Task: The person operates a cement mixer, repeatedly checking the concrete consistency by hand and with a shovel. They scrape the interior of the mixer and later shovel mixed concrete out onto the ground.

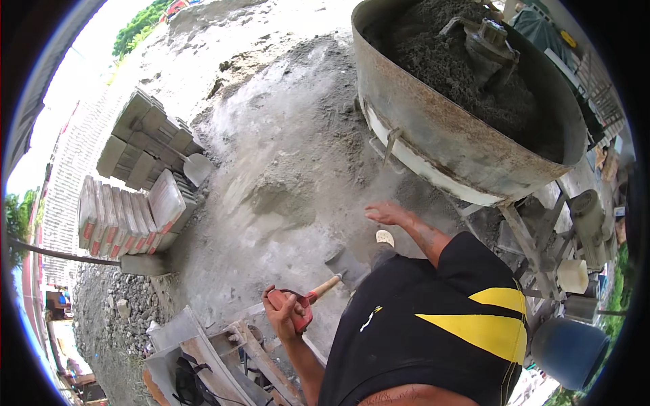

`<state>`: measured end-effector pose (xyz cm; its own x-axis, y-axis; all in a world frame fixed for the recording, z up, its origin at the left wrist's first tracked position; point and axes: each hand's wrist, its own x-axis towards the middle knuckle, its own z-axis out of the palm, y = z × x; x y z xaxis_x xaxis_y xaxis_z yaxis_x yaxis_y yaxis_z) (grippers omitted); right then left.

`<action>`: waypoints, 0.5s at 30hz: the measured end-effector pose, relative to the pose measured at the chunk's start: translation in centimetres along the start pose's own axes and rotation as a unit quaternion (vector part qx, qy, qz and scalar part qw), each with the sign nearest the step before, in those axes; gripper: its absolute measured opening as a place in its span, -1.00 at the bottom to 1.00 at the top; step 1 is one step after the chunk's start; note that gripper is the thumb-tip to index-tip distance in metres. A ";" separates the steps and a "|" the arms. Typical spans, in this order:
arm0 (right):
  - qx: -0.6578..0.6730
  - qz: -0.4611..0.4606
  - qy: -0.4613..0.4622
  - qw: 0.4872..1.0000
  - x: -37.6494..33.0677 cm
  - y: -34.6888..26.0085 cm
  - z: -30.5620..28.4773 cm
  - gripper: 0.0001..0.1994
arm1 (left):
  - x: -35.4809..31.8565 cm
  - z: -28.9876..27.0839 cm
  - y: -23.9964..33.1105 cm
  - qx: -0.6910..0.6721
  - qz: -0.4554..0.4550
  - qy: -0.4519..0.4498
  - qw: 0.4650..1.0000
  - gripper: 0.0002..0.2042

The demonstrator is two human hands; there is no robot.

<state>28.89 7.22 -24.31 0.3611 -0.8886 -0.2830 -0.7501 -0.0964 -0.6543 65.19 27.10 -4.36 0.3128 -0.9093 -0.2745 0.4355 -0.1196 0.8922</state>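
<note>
Shovel (pixel 326 287) low in mid-view, slanting over the dusty grey ground (pixel 271 149). At far left, stacked packages (pixel 132 216) bear red print — too small to read — above a spread of gravel (pixel 112 308). Rightward, the left hand (pixel 284 317) curls firmly round the shovel's red grip. Open dirt stretches from the packages to the rust-stained mixer drum (pixel 467 139); near that drum's lower edge, the right hand (pixel 387 214) hangs loosely open, holding nothing.

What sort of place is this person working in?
Probably an outdoor concrete or block-making yard: a mixer holds gray mix, gray blocks stand stacked, and the left hand grips a red-handled shovel.
</note>
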 end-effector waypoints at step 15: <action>-0.176 -0.032 0.758 0.627 -10.2 4.5 -36.1 -0.75 | 9.6 15.3 4.7 0.149 0.024 -0.120 0.981 -0.36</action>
<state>1.80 -0.36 0.95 -0.3455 -0.2565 0.9027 -0.9330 -0.0093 -0.3598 57.31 11.68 2.67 0.1038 -0.9801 -0.1694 0.1482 -0.1532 0.9770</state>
